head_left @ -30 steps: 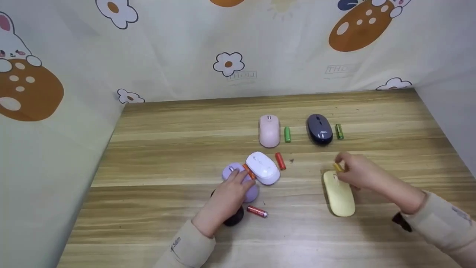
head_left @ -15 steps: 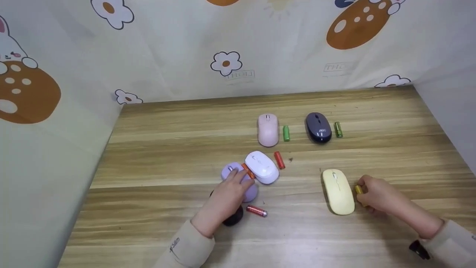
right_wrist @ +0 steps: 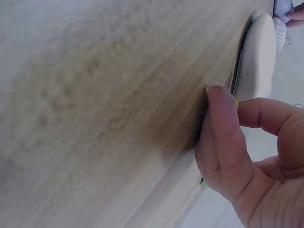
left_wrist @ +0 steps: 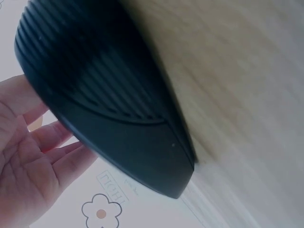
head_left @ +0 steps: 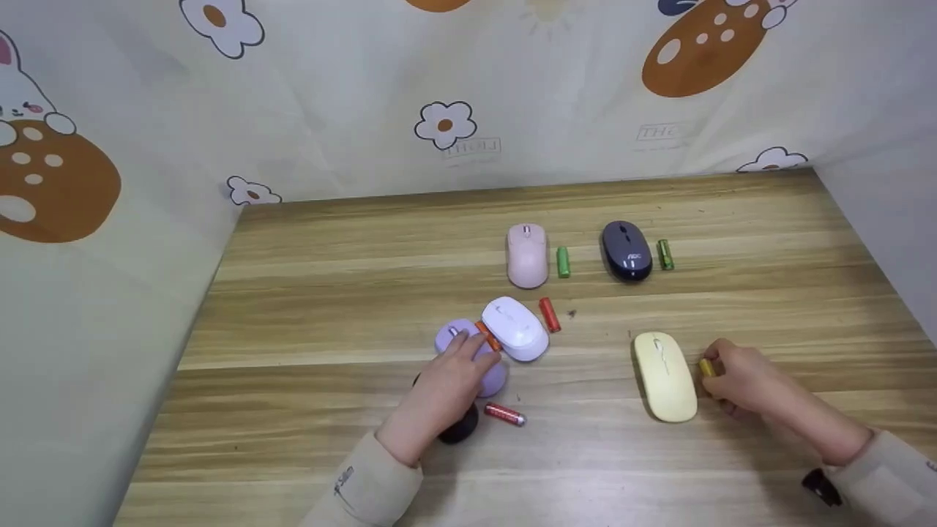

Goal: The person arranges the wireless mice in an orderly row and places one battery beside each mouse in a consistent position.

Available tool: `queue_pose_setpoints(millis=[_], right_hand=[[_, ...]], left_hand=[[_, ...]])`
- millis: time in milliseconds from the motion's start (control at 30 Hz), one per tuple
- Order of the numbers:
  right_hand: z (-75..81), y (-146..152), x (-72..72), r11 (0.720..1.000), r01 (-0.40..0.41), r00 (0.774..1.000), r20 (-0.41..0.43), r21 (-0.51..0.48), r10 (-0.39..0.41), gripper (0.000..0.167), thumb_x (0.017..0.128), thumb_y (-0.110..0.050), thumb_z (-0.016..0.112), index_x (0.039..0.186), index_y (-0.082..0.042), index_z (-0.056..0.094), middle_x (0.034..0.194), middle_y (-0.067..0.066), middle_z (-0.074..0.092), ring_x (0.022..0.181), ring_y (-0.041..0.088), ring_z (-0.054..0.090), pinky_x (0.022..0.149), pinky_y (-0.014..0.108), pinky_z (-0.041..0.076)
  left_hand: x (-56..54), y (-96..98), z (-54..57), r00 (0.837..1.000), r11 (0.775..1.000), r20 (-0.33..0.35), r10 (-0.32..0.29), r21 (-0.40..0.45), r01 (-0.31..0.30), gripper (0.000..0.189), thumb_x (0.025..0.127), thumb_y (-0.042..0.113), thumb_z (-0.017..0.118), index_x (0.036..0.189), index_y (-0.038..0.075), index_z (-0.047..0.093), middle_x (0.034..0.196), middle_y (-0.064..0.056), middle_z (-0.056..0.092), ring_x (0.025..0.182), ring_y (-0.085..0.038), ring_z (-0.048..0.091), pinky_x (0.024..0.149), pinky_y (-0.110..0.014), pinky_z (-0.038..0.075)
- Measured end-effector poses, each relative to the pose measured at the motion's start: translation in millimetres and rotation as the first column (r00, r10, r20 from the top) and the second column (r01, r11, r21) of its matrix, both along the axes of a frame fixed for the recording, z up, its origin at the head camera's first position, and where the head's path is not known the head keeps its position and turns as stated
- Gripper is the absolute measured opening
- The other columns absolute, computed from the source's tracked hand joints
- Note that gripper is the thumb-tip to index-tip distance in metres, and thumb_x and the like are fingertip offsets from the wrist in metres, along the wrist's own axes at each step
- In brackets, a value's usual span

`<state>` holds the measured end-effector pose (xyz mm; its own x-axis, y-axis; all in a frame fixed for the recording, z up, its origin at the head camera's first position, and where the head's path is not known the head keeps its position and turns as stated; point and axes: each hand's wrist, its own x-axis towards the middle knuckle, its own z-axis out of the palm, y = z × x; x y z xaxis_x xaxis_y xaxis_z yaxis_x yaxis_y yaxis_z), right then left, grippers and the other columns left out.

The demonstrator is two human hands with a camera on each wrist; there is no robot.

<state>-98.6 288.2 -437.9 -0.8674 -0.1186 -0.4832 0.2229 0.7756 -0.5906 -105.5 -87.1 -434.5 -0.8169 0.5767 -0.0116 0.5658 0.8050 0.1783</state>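
Observation:
To the right of the pale yellow mouse, my right hand pinches a yellow battery between thumb and fingers, low over the table. Most of that battery is hidden by the fingers in the right wrist view. My left hand rests on a purple mouse with its fingers spread loosely. Under the left wrist lies a black mouse, its ribbed side large in the left wrist view. An orange battery lies between the purple mouse and a white mouse.
Behind stand a pink mouse with a green battery, and a dark AOC mouse with a darker green battery. Red batteries lie by the white mouse and the black one. Patterned cloth encloses the wooden table.
My right hand has carried the yellow battery from the front end of the yellow mouse to its right side and lowered it there. The left hand has stayed on the purple mouse.

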Motion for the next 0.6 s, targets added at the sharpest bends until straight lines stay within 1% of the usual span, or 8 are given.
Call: queue_pose_setpoints(millis=[67, 133, 200, 267, 333, 400, 500, 600], right_hand=[[1.1, 0, 0.0, 1.0, -0.009, 1.0, 0.007, 0.014, 0.009, 0.043, 0.079, -0.002, 0.052, 0.114, 0.017, 0.037, 0.071, 0.013, 0.054, 0.052, 0.016, 0.056, 0.046, 0.031, 0.05], [4.0, 1, -1.2, 0.999, -0.024, 1.0, 0.017, 0.032, 0.024, 0.047, 0.083, -0.009, 0.054, 0.117, 0.016, 0.036, 0.072, 0.012, 0.055, 0.053, 0.015, 0.055, 0.046, 0.03, 0.05], [9.8, 4, -4.7, 0.996, -0.056, 0.998, 0.0, 0.068, 0.056, 0.052, 0.086, -0.017, 0.056, 0.121, 0.016, 0.035, 0.071, 0.011, 0.055, 0.054, 0.015, 0.054, 0.047, 0.03, 0.049], [18.7, 8, -10.6, 0.988, -0.091, 0.994, -0.05, 0.122, 0.098, 0.057, 0.089, -0.027, 0.054, 0.122, 0.016, 0.036, 0.073, 0.012, 0.057, 0.057, 0.016, 0.054, 0.048, 0.029, 0.047], [30.1, 10, -17.2, 0.983, -0.099, 0.986, -0.12, 0.156, 0.118, 0.059, 0.091, -0.031, 0.051, 0.123, 0.016, 0.037, 0.073, 0.013, 0.058, 0.058, 0.017, 0.053, 0.05, 0.029, 0.043], [42.3, 10, -23.3, 0.979, -0.082, 0.973, -0.197, 0.187, 0.119, 0.057, 0.093, -0.035, 0.048, 0.123, 0.014, 0.041, 0.076, 0.013, 0.058, 0.059, 0.017, 0.053, 0.05, 0.029, 0.041], [58.2, 2, -30.8, 0.983, -0.056, 0.949, -0.298, 0.175, 0.107, 0.051, 0.095, -0.032, 0.046, 0.122, 0.011, 0.045, 0.077, 0.014, 0.061, 0.058, 0.018, 0.055, 0.049, 0.029, 0.041], [68.6, -19, -38.3, 0.978, -0.088, 0.911, -0.382, 0.186, 0.155, 0.041, 0.093, -0.025, 0.05, 0.117, 0.008, 0.051, 0.082, 0.015, 0.063, 0.061, 0.017, 0.057, 0.05, 0.028, 0.043]], left_hand=[[-0.1, 0.3, 0.0, 1.0, 1.0, 0.003, 0.0, -0.001, 0.0, 0.035, 0.082, 0.007, 0.065, 0.117, 0.011, 0.06, 0.13, -0.016, 0.049, 0.119, -0.038, 0.046, 0.089, -0.048, 0.047], [-0.3, 0.4, 0.1, 1.0, 1.0, 0.005, 0.001, 0.002, -0.001, 0.035, 0.082, 0.007, 0.065, 0.116, 0.011, 0.06, 0.13, -0.016, 0.049, 0.119, -0.038, 0.046, 0.089, -0.048, 0.047], [-0.3, 0.5, 0.0, 1.0, 1.0, 0.011, 0.003, 0.004, -0.003, 0.035, 0.083, 0.007, 0.065, 0.117, 0.011, 0.06, 0.13, -0.016, 0.049, 0.12, -0.038, 0.046, 0.089, -0.048, 0.047], [-0.4, 0.3, -0.2, 1.0, 1.0, 0.021, 0.009, 0.004, -0.009, 0.035, 0.083, 0.007, 0.064, 0.117, 0.011, 0.059, 0.13, -0.016, 0.049, 0.12, -0.038, 0.045, 0.089, -0.048, 0.047], [-0.5, 0.2, -0.3, 1.0, 1.0, 0.029, 0.011, 0.004, -0.011, 0.035, 0.083, 0.007, 0.063, 0.118, 0.011, 0.059, 0.131, -0.016, 0.049, 0.121, -0.038, 0.045, 0.09, -0.048, 0.046], [-0.5, 0.2, -0.1, 0.999, 1.0, 0.032, 0.011, 0.004, -0.011, 0.034, 0.084, 0.007, 0.063, 0.118, 0.011, 0.059, 0.131, -0.016, 0.049, 0.121, -0.038, 0.045, 0.091, -0.048, 0.046], [-0.7, 0.2, 0.5, 1.0, 1.0, 0.03, 0.007, 0.005, -0.008, 0.035, 0.083, 0.007, 0.064, 0.117, 0.011, 0.059, 0.131, -0.016, 0.048, 0.121, -0.038, 0.045, 0.09, -0.048, 0.046], [-0.4, -0.3, -0.4, 1.0, 1.0, 0.025, 0.009, 0.013, -0.009, 0.035, 0.082, 0.006, 0.065, 0.117, 0.011, 0.059, 0.13, -0.016, 0.049, 0.121, -0.038, 0.045, 0.089, -0.048, 0.047]])
